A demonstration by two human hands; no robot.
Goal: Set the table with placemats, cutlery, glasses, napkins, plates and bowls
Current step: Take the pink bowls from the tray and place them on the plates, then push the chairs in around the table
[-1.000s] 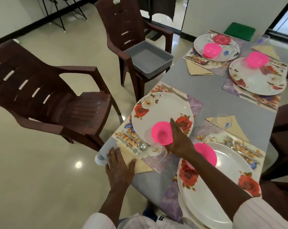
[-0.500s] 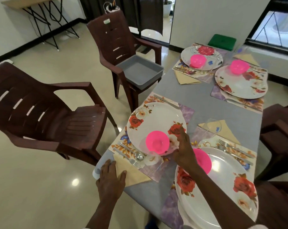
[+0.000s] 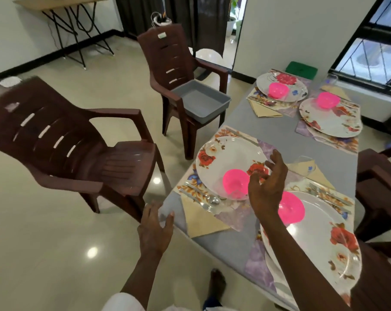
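Note:
The grey table (image 3: 277,135) carries several place settings. On the near left floral plate (image 3: 230,158) sits a pink bowl (image 3: 235,181), with a fork and spoon (image 3: 203,199) and a beige napkin (image 3: 201,218) beside it on a placemat (image 3: 232,215). My right hand (image 3: 267,187) hovers above the plate's right edge, fingers loosely spread, holding nothing. My left hand (image 3: 155,227) is open at the table's near left corner. A second pink bowl (image 3: 291,209) rests on the near right plate (image 3: 313,239). A clear glass (image 3: 305,166) stands on a napkin.
Two brown plastic chairs stand left of the table; the farther chair (image 3: 179,63) holds a grey bin (image 3: 201,102). Another chair (image 3: 383,187) is at the right. Two far settings with pink bowls (image 3: 277,89) lie near the window. A folding table (image 3: 62,3) stands by the wall.
My right hand lifted off the pink bowl on the left plate and opened. My left hand slid off the napkin to the table corner. The view tilted up.

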